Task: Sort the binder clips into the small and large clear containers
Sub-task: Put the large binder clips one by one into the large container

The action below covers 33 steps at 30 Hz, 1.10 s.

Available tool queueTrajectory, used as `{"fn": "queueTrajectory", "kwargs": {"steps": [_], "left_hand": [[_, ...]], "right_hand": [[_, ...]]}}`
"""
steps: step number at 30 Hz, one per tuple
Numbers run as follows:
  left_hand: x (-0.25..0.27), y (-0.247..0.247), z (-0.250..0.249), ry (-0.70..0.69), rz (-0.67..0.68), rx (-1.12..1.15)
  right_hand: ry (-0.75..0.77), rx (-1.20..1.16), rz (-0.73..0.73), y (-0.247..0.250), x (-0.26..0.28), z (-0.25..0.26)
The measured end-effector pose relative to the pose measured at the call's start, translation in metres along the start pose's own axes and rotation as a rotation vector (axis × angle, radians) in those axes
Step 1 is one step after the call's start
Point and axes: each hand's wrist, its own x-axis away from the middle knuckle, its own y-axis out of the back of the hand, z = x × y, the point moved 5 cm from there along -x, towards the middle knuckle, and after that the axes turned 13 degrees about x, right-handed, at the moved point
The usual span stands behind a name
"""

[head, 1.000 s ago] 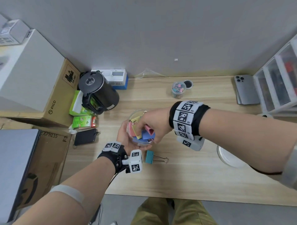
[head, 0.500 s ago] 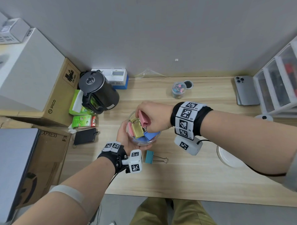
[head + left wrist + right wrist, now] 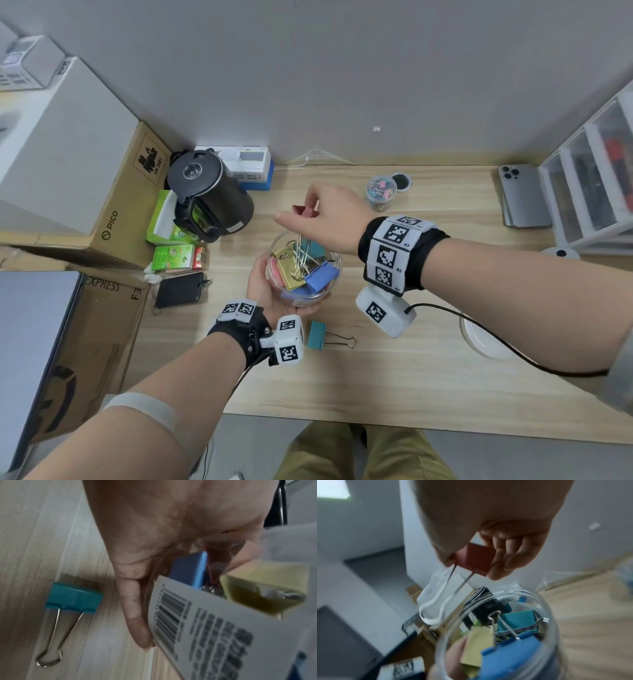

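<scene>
My left hand [image 3: 265, 294] cups the large clear container [image 3: 334, 274], which holds several big binder clips in yellow, blue, pink and teal. My right hand [image 3: 318, 212] pinches a red binder clip [image 3: 303, 210] above the container's mouth, its wire handles hanging down into the opening; the right wrist view shows the red binder clip [image 3: 476, 559] between thumb and fingers. A teal binder clip [image 3: 317, 335] lies on the desk just right of my left wrist, and the same teal binder clip [image 3: 73, 597] shows in the left wrist view. The small clear container [image 3: 380, 192] of small clips stands at the back.
A black kettle [image 3: 205, 198] and green boxes [image 3: 173, 257] stand left of the container. A small dark lid [image 3: 401, 180] lies by the small container. A phone [image 3: 522, 195] and clear drawers [image 3: 589, 178] are at right, a white lid [image 3: 483, 339] near the front right.
My right hand has risen out of the large container, lifting the red clip up and back. The left hand keeps holding the container in place.
</scene>
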Motion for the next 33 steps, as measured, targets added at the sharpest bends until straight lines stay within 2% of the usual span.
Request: {"fn": "queueTrajectory", "kwargs": {"steps": [2, 4, 8, 13, 16, 19, 22, 27, 33], "left_hand": [[-0.003, -0.001, 0.000, -0.014, -0.022, -0.005], [-0.006, -0.002, -0.002, -0.049, -0.073, 0.012], [-0.002, -0.008, 0.000, -0.005, -0.012, -0.008], [-0.001, -0.003, 0.002, 0.021, -0.001, 0.004], [0.001, 0.002, -0.001, 0.017, 0.002, 0.001], [0.004, 0.011, -0.006, -0.009, -0.021, -0.011], [0.009, 0.021, -0.010, -0.052, -0.028, -0.027], [0.018, 0.041, -0.010, -0.049, -0.054, -0.037], [0.021, 0.076, -0.014, -0.067, -0.074, -0.011]], "right_hand": [[-0.011, 0.185, -0.052, 0.001, 0.003, 0.002], [0.001, 0.359, -0.041, -0.002, 0.007, 0.003], [0.051, 0.574, 0.030, -0.014, 0.010, -0.001], [0.088, 0.577, 0.039, -0.017, 0.012, -0.003], [0.109, 0.548, -0.025, -0.016, 0.009, -0.002], [0.076, 0.398, -0.140, -0.011, 0.006, -0.008], [0.023, 0.213, -0.159, -0.016, 0.001, -0.028], [-0.086, 0.194, 0.041, -0.069, 0.001, -0.075], [0.121, 0.292, 0.480, -0.152, 0.035, -0.076]]}}
